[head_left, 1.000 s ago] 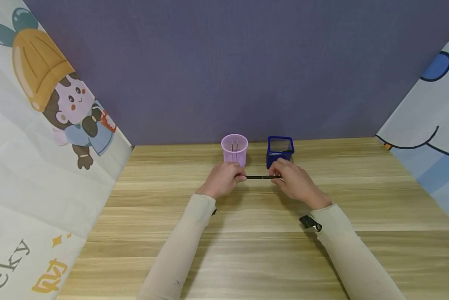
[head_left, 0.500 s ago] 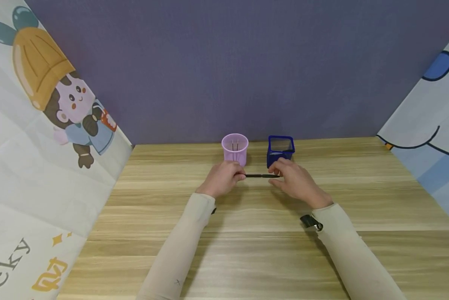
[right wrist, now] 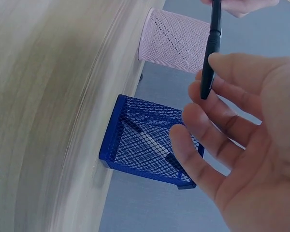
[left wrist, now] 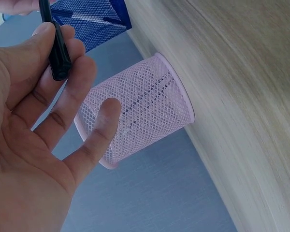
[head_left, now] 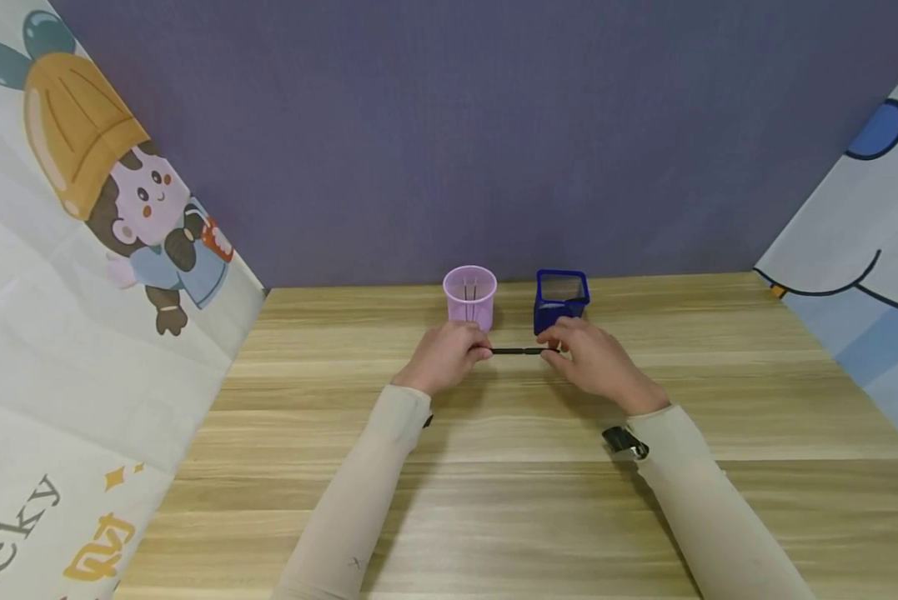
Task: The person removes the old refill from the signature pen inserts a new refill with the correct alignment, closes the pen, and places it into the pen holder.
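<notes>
A slim black pen (head_left: 516, 351) lies level between my two hands, above the table. Its blunt end is pinched by my left hand (head_left: 443, 357) between thumb and fingers; the left wrist view shows that end of the pen (left wrist: 61, 60) poking out past the thumb. My right hand (head_left: 594, 360) pinches the tapered end of the pen (right wrist: 212, 48) with its thumb against the index finger, the other fingers loosely bent. Behind the left hand stands a round pink mesh pen cup (head_left: 469, 287) with two thin dark sticks inside. A square blue mesh pen holder (head_left: 561, 279) stands behind the right hand.
In the right wrist view a dark and white pen-like thing (right wrist: 152, 142) shows through the blue mesh. Both holders stand on the wood-grain table (head_left: 509, 500), near the grey-blue back panel (head_left: 494, 142). Printed cloths hang at left (head_left: 43, 350) and right (head_left: 861, 250).
My right thumb and fingers parted slightly from the pen's end half a second ago and now pinch it again. The left hand stays nearly still.
</notes>
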A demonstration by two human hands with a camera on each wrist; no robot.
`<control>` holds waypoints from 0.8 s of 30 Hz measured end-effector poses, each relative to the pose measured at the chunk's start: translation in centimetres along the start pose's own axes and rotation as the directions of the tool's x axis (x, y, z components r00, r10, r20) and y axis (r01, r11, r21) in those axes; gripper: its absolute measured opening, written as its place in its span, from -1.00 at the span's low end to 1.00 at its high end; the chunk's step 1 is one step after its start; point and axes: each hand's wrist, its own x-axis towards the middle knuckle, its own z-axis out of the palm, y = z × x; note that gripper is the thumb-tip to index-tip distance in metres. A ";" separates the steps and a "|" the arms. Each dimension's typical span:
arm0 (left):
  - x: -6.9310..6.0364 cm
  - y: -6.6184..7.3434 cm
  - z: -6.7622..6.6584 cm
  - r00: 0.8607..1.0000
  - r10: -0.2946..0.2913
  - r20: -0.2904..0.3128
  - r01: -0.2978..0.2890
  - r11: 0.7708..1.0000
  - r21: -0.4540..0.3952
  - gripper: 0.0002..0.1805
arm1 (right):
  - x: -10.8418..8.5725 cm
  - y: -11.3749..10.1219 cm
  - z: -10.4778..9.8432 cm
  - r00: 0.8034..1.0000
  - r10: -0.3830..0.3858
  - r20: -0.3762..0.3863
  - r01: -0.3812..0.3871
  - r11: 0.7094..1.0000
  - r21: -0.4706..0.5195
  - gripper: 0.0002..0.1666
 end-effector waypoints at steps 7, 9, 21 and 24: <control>0.1 -0.1 0.1 1.000 -0.005 0.004 0.005 1.000 0.000 -0.88 | 0.0 -0.1 -0.1 1.000 -0.028 0.012 0.028 1.000 -0.003 -0.75; 0.1 -0.1 0.2 1.000 -0.006 0.005 0.006 1.000 0.001 -0.88 | 0.0 -0.2 -0.1 0.999 -0.031 0.015 0.031 1.000 -0.004 -0.77; 0.0 -0.1 0.1 1.000 -0.003 0.004 0.003 1.000 0.016 -0.87 | -0.1 -0.3 0.1 1.000 -0.029 0.003 0.029 1.000 0.001 -0.82; 0.0 -0.1 0.1 1.000 -0.001 0.005 0.001 1.000 0.016 -0.87 | 0.0 -0.3 0.1 1.000 -0.025 0.000 0.025 1.000 0.002 -0.84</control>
